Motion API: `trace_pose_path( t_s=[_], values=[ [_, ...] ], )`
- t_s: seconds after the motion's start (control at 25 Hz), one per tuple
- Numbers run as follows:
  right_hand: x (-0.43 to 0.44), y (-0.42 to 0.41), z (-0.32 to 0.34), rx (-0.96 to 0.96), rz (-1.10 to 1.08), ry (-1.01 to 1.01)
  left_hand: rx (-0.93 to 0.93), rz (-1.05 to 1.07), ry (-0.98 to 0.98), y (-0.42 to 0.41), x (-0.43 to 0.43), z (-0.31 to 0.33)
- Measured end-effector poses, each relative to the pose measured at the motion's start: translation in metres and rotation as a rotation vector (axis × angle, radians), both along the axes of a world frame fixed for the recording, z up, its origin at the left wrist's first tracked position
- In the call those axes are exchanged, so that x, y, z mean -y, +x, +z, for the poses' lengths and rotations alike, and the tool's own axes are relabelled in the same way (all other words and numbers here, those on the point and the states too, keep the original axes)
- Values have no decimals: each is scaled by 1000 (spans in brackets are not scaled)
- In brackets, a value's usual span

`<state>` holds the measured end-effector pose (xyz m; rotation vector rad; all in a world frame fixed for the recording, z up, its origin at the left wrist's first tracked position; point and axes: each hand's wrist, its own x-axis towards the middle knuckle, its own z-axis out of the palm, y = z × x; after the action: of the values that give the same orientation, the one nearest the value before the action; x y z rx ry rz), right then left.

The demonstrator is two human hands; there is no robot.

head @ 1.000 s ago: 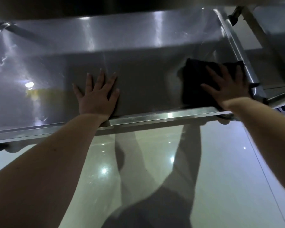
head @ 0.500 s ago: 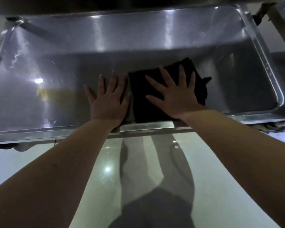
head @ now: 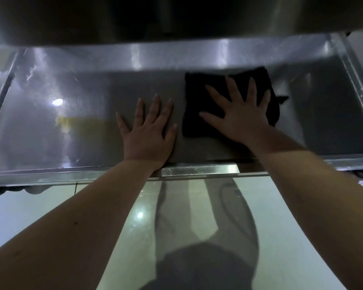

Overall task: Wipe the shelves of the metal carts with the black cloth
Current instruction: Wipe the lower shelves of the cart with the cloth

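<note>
The metal cart's lower shelf (head: pixel 76 139) is a shiny steel tray with a raised rim, spread across the view. A black cloth (head: pixel 199 101) lies flat on it, right of the middle. My right hand (head: pixel 239 114) presses on the cloth with fingers spread and straight. Just left of the cloth, my left hand (head: pixel 149 130) rests flat on the bare steel near the front rim, fingers straight. The two hands are a small gap apart.
The underside of the cart's upper shelf (head: pixel 176 15) overhangs the back of the tray. The shelf's front rim (head: pixel 197 170) runs under both wrists. Below it lies a glossy pale tiled floor (head: pixel 50 206) with my shadow. A cart post (head: pixel 344 53) stands at the right.
My right hand slid the cloth from the shelf's right end leftward up to my left hand, then back a little to the right and further in. My left hand stayed planted.
</note>
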<state>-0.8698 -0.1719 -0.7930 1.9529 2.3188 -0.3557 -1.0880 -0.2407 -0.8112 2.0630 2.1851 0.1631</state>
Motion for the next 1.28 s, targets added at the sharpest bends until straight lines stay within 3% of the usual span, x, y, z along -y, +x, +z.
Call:
trace_pose_path(
  t_s=[0.16, 0.32, 0.52, 0.88, 1.04, 1.16, 1.28],
  values=[
    [74, 8, -8, 28, 45, 42, -31, 1, 17, 1, -1, -4],
    [-12, 1, -5, 48, 0, 104, -27, -19, 2, -3, -1, -2],
    [-97, -3, 2, 30, -138, -27, -11, 0, -25, -2, -4, 3],
    [78, 63, -4, 72, -15, 14, -40, 9, 26, 1, -2, -2],
    [-8, 66, -3, 61, 28, 82, -43, -2, 13, 1, -3, -2],
    [-95, 65, 0, 55, -135, 27, -42, -4, -4, 1, -3, 1],
    [-116, 60, 1, 42, -205, -10, -36, 6, -14, 2, -5, 3]
  ],
)
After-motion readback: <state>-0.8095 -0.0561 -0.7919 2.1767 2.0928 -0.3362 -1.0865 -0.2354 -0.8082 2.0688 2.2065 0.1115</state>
